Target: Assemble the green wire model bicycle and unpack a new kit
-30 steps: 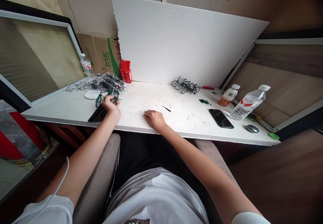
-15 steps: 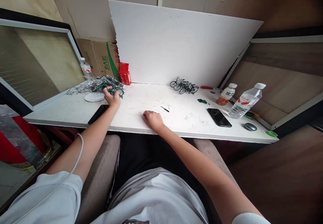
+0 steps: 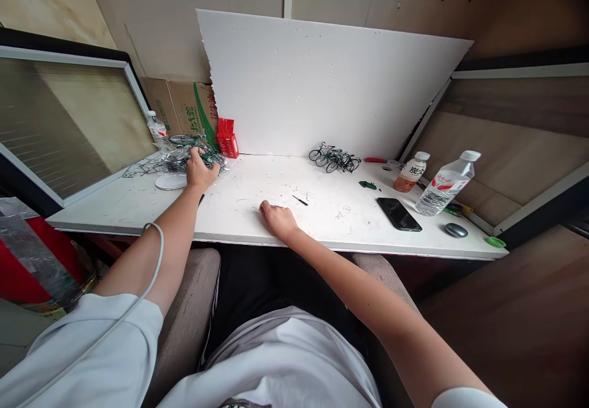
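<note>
My left hand (image 3: 201,172) reaches into a pile of clear plastic bags and dark bicycle parts (image 3: 175,161) on the left of the table. Its fingers are closed on a green model bicycle part (image 3: 188,140) with a wheel-like ring, which sits over the pile. Part of the grip is hidden by the hand itself. Near the front edge, my right hand (image 3: 278,219) rests on the tabletop with its fingers curled in; nothing shows in it. A small dark screwdriver-like tool (image 3: 300,200) lies just right of it.
Several small model bicycles (image 3: 334,157) stand by the white backboard (image 3: 331,89). A green piece (image 3: 367,184), phone (image 3: 399,214), brown drink bottle (image 3: 411,173), clear bottle (image 3: 448,184) and mouse (image 3: 456,230) are at right. A red box (image 3: 227,138) and white disc (image 3: 171,181) are at left.
My left hand has shifted slightly, and a green bicycle part now shows raised above the pile beyond its fingers. My right hand stays in place. The view has moved a little.
</note>
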Available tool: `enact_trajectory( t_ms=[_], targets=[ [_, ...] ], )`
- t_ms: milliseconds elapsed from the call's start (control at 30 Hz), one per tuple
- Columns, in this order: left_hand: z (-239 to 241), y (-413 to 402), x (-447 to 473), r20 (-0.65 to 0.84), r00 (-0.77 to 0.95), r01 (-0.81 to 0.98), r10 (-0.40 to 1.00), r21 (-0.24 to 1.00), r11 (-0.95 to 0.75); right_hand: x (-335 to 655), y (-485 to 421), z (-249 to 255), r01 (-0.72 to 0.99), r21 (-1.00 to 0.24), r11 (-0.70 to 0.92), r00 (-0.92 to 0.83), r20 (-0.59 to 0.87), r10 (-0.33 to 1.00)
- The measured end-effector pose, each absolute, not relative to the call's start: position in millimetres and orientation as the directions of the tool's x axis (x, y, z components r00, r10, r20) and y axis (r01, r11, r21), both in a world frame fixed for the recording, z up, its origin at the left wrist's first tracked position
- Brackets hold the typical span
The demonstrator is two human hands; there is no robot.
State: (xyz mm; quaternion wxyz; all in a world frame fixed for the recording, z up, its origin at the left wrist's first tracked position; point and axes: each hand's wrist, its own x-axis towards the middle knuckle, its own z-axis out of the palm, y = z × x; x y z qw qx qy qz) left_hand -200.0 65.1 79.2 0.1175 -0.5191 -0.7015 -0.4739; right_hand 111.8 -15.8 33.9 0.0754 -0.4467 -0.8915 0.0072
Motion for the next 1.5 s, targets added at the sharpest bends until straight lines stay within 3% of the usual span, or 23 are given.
enact_trajectory(
  t_ms=[100,233,400,600,867,1300,1500],
  targets=[
    [89.0,67.7,-199.0,0.644,-0.372,0.884,0.669,0.466,0.043,115.2,-14.0,32.5,0.739,0.044,0.673,-0.671,0.142,0.728],
    [99.3,67.7,-191.7,0.608,-0.293,0.928,0.738,0.367,0.066,140.9,7.4,34.4,0.576,0.234,0.783,-0.816,0.223,0.534],
    [108.0,64.3,-178.8,0.545,-0.213,0.965,0.811,0.25,0.085,211.2,71.2,54.2,0.484,0.313,0.818,-0.868,0.289,0.403],
    [114.8,65.7,-164.1,0.483,-0.119,0.991,0.868,0.108,0.076,290.9,121.5,79.5,0.611,0.36,0.705,-0.781,0.421,0.462],
    [122.9,74.0,-150.8,0.451,-0.06,0.998,0.89,0.01,0.062,299.4,134.8,88.4,0.667,0.403,0.627,-0.744,0.407,0.529],
    [119.5,80.3,-144.1,0.478,-0.035,0.999,0.877,0.037,0.02,281.6,135.5,100.2,0.695,0.333,0.637,-0.715,0.41,0.566],
    [102.8,80.4,-133.6,0.481,-0.055,0.991,0.875,0.133,-0.011,278.3,129.7,81.9,0.714,0.346,0.609,-0.699,0.392,0.598]
  ],
)
